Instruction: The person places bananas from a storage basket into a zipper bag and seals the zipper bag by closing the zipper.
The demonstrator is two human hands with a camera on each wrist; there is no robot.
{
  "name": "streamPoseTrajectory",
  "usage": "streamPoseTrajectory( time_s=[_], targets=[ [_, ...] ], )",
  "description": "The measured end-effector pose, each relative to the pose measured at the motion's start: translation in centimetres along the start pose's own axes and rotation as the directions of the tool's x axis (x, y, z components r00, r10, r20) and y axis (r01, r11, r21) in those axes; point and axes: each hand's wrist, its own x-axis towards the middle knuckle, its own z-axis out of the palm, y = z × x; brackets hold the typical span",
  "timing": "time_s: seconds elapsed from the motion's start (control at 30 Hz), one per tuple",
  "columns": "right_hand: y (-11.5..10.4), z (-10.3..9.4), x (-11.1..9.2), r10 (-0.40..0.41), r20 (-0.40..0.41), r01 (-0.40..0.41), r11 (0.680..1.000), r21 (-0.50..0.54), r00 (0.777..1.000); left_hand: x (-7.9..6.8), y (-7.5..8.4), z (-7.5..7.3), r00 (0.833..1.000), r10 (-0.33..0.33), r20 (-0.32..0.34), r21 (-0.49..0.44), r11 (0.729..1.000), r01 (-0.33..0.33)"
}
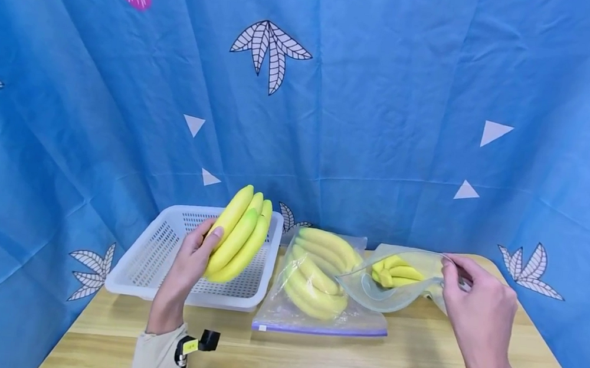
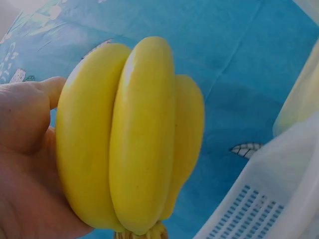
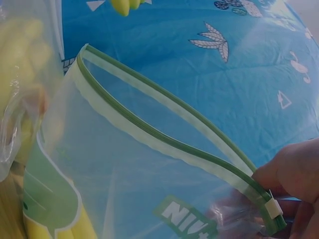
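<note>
My left hand [image 1: 193, 260] grips a bunch of yellow bananas [image 1: 241, 235], raised over the white basket [image 1: 129, 272]; in the left wrist view the thumb lies along the side of the bananas [image 2: 142, 139]. At the right, my right hand [image 1: 480, 305] pinches the slider end of a clear zip bag [image 3: 124, 164] with a green rim. The bag's mouth gapes open toward the left, and a bunch of bananas [image 1: 395, 272] shows inside it. Between the hands, a purple-edged zip bag [image 1: 321, 323] full of bananas lies flat on the table.
The perforated basket stands at the back left of the wooden table [image 1: 288, 364]. A blue patterned curtain [image 1: 387, 110] hangs right behind the table and along both sides. The purple-edged bag overlaps the green-rimmed bag's left edge in the head view.
</note>
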Motion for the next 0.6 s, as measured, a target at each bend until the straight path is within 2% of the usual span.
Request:
streamPoseTrajectory(
  time_s=[0.13,0.23,0.3,0.37,0.43,0.5,0.53,0.6],
  targets=[
    [0.1,-0.1,-0.1,0.009,0.001,-0.009,1.0,-0.009,1.0,-0.6,-0.5,1.0,1.0,-0.007,-0.027,-0.031,1.0,0.006],
    [0.2,-0.3,-0.1,0.017,0.007,-0.017,1.0,-0.009,1.0,-0.9,-0.5,1.7,1.0,-0.004,-0.002,-0.063,0.998,0.003],
    [0.2,-0.4,0.0,0.02,0.006,-0.02,1.0,-0.006,1.0,-0.9,-0.4,2.1,1.0,0.009,0.022,-0.111,0.994,-0.006],
    [0.2,-0.4,0.1,0.022,0.007,-0.022,1.0,-0.004,1.0,-0.9,-0.3,2.6,0.999,-0.002,0.039,-0.2,0.98,0.01],
    [0.2,-0.3,0.1,0.022,0.011,-0.022,1.0,0.0,1.0,-0.8,-0.4,2.8,0.999,-0.023,0.045,-0.316,0.948,0.036],
    [0.0,-0.1,0.2,0.023,0.016,-0.023,1.0,0.006,1.0,-0.7,-0.6,2.8,0.998,-0.025,0.059,-0.448,0.893,0.049],
    [0.0,0.1,0.1,0.022,0.02,-0.022,1.0,0.009,1.0,-0.8,-0.7,2.7,0.997,-0.005,0.074,-0.51,0.859,0.042],
    [-0.2,0.3,0.1,0.022,0.027,-0.022,1.0,0.014,0.999,-0.9,-1.0,2.4,0.99,0.076,0.116,-0.606,0.796,0.01]
  ],
)
